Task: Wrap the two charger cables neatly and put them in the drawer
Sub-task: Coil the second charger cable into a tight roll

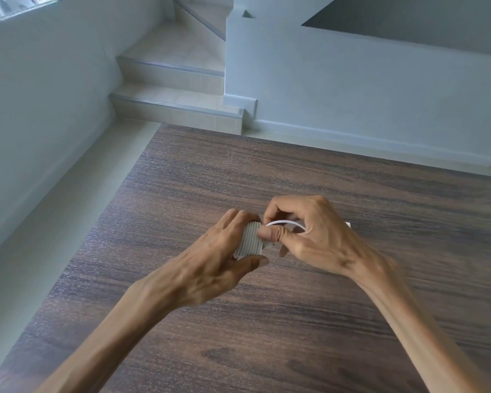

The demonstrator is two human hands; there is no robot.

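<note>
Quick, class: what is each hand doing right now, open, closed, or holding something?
Left hand: closed, its grip around the coiled white cable.
Right hand: closed, pinching the cable's loose end.

Left hand [219, 251] and right hand [309, 231] meet, fingers curled closed.

Your table [267, 177] shows dark wood grain with a matt, slightly streaked finish. The cable [250, 241] coiled in your left hand [210, 262] looks like smooth white plastic or rubber, matt, and its loose loop at your right hand [318, 236] looks the same. At 12 o'clock the steps [170, 80] are pale tile with dull metal edge strips; the walls [352, 80] are smooth matt paint.
</note>
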